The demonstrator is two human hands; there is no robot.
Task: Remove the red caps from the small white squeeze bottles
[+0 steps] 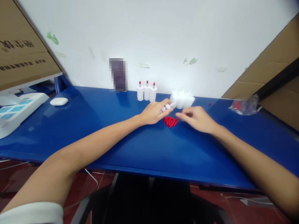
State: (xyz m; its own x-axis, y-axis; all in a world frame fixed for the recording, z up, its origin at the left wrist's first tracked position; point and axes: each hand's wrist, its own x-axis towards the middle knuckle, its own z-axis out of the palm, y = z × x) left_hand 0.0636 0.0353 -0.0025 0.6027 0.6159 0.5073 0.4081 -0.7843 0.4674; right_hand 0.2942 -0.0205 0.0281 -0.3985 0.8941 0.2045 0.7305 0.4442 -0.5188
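My left hand (154, 112) is closed around a small white bottle (167, 107), held tilted with its tip pointing right. Just below it lies a heap of several small red caps (170, 121) on the blue table (93, 130). My right hand (196, 119) rests beside the heap, fingers curled with the fingertips pinched toward the caps; whether it holds one is too small to tell. Behind the hands stands a cluster of uncapped white bottles (182, 99). Three white bottles with red caps (146, 91) stand in a row near the wall.
A clear plastic bag with red pieces (244, 105) lies at the right. A white mouse-like object (59, 101) and a white device with a blue panel (16, 110) sit at the left. Cardboard boxes (21, 49) flank both sides. A single red cap (210, 104) lies apart.
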